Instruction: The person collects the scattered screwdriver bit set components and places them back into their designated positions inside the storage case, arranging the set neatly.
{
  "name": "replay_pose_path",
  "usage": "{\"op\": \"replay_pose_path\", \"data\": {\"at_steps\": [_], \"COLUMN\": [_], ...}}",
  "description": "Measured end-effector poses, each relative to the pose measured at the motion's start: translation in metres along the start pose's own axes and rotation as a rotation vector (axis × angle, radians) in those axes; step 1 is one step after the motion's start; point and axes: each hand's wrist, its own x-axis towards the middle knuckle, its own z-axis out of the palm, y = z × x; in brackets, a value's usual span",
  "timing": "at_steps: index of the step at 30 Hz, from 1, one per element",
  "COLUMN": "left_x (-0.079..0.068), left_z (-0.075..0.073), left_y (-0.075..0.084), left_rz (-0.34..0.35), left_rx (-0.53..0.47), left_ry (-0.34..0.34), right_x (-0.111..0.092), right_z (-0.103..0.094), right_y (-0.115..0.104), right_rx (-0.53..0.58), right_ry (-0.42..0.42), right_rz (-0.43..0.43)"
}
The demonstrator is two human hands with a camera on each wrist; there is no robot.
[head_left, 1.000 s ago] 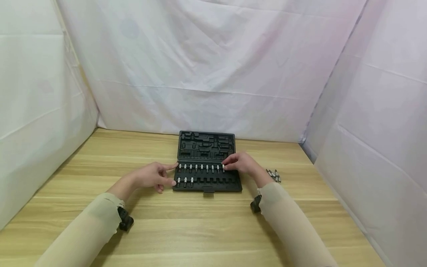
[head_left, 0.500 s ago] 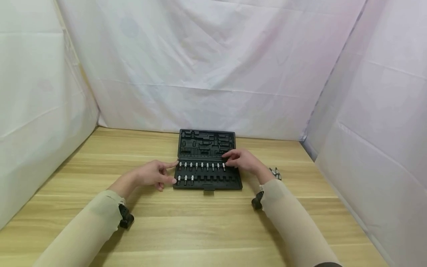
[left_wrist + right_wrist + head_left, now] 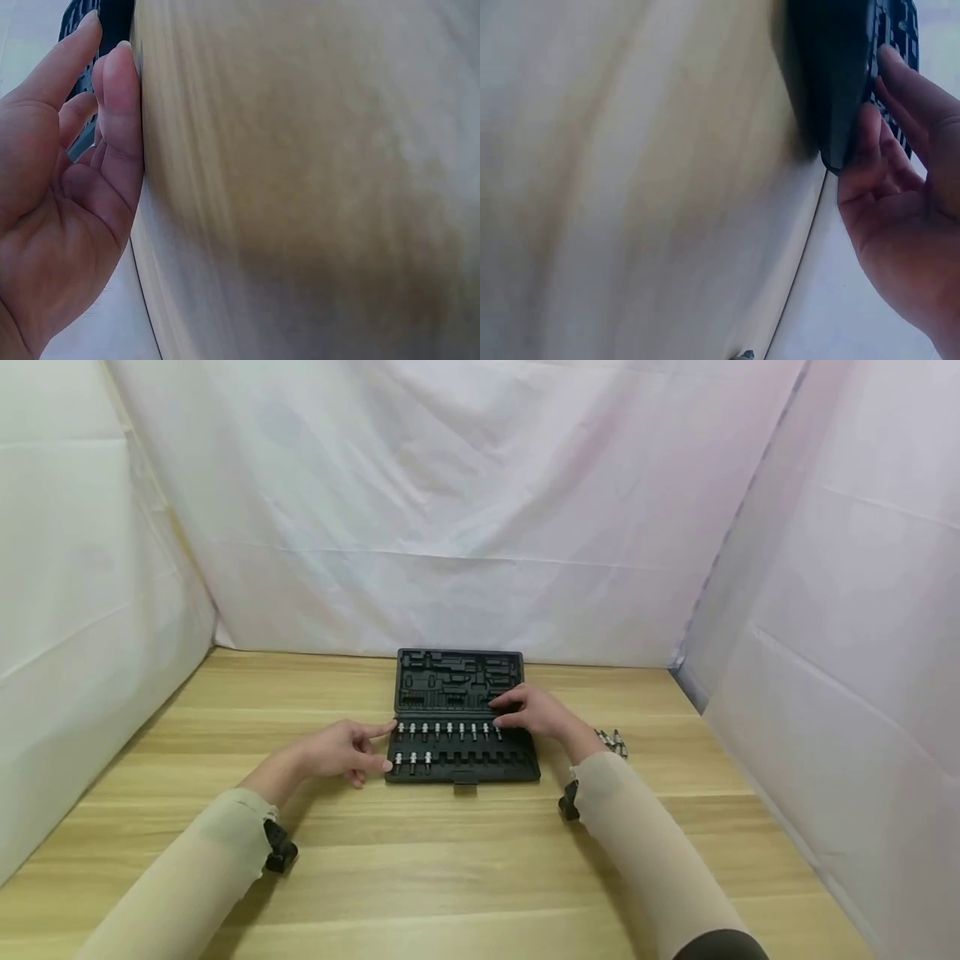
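Note:
A black plastic socket case (image 3: 487, 773) lies unfolded on the table, its moulded lid (image 3: 459, 652) at the back. Silver bit sockets (image 3: 450, 732) fill most of its upper row; three more stand at the left of the lower row. My left hand (image 3: 337, 753) rests at the case's left side, index finger by the hinge corner and thumb by the front, both stretched out. Over the right end of the upper row, my right hand (image 3: 542, 714) touches the last bit socket (image 3: 498, 733) with its thumb, while the index finger reaches apart toward the lid. The right wrist view shows its fingers over the case (image 3: 829, 82).
Several loose bit sockets (image 3: 615, 743) lie on the wooden table (image 3: 427, 868) to the right of the case, partly behind the right forearm. White cloth (image 3: 450, 527) hangs around the table at the back and both sides.
My right index finger and thumb pinched the last bit socket in the upper row earlier; now they are spread, the index finger farther back. The left hand keeps its place.

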Motion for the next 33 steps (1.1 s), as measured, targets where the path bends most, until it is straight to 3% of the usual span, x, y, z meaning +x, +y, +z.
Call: {"op": "replay_pose_path", "data": {"at_steps": [8, 33], "left_x": [-0.001, 0.000], "left_z": [-0.001, -0.001], "left_y": [0.001, 0.003], "left_rz": [0.002, -0.008], "left_rx": [-0.001, 0.020], "left_ry": [0.000, -0.008], "right_x": [0.002, 0.004], "right_z": [-0.001, 0.010], "right_y": [-0.003, -0.013], "right_rx": [-0.021, -0.086], "right_ry": [-0.019, 0.028], "right_rz": [-0.012, 0.051]}}
